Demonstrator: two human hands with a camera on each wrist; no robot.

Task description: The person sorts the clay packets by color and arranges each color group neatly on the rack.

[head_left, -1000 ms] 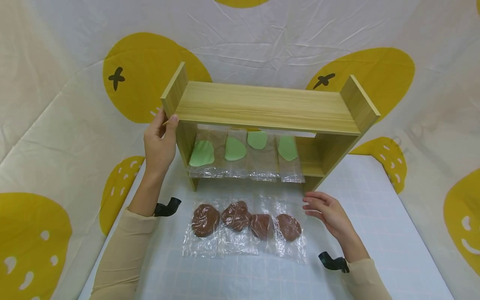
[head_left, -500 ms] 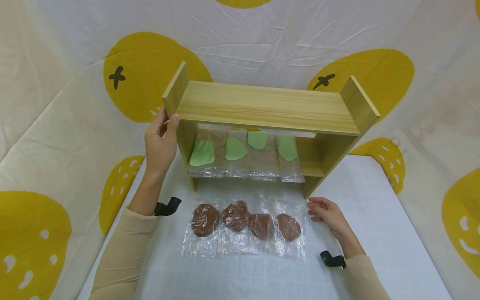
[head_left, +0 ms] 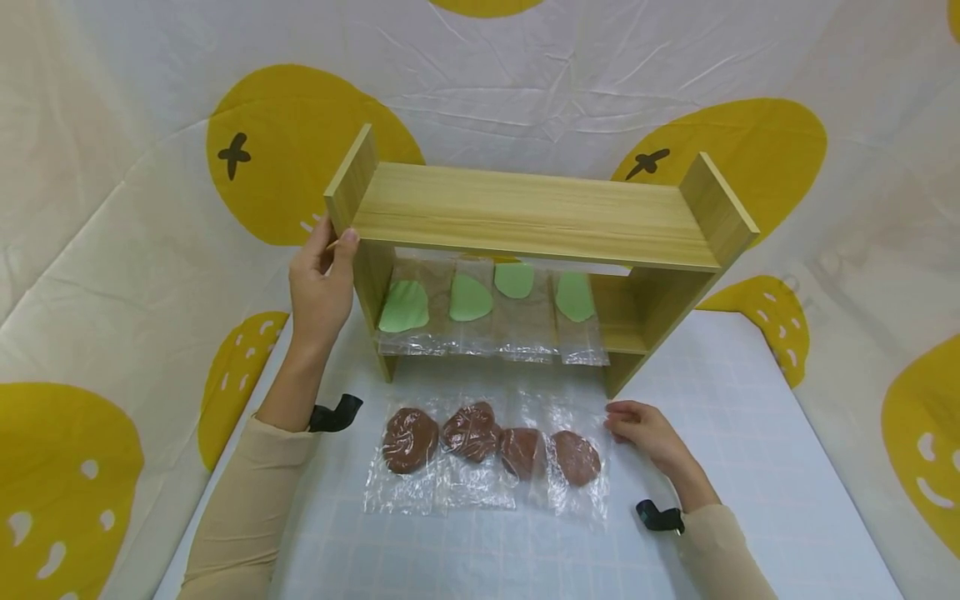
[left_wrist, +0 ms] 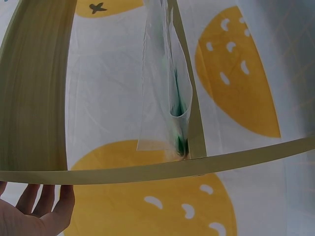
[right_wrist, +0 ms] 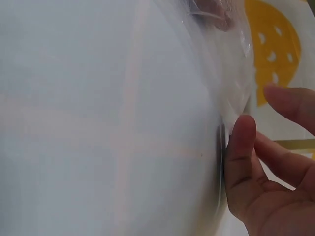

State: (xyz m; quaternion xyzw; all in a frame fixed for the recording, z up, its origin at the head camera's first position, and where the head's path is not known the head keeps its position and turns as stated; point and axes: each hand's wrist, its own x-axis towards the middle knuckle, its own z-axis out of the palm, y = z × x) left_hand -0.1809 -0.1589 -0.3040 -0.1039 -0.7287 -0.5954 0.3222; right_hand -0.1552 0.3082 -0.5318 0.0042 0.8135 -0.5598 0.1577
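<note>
A light wooden two-tier shelf [head_left: 525, 208] stands at the back of the table. My left hand [head_left: 322, 279] grips its left side panel, thumb at the front edge and fingers on the outer face; the left wrist view shows those fingers [left_wrist: 44, 201] against the panel. On the lower board lie several clear plastic bags with flat green pieces [head_left: 471, 298]. In front, several clear bags hold flattened brown, dough-like lumps [head_left: 410, 440]. My right hand [head_left: 648, 433] has its fingertips at the right edge of the rightmost bag [right_wrist: 221, 59], thumb and fingers apart.
A pale checked cloth [head_left: 465, 558] covers the table. White fabric with yellow printed shapes [head_left: 315, 150] hangs behind and at both sides. Black wrist pieces [head_left: 336, 414] stick out by each sleeve.
My right hand has moved down from beside the shelf's right foot, then slightly left to the edge of the rightmost brown-lump bag. The left hand stays on the shelf panel.
</note>
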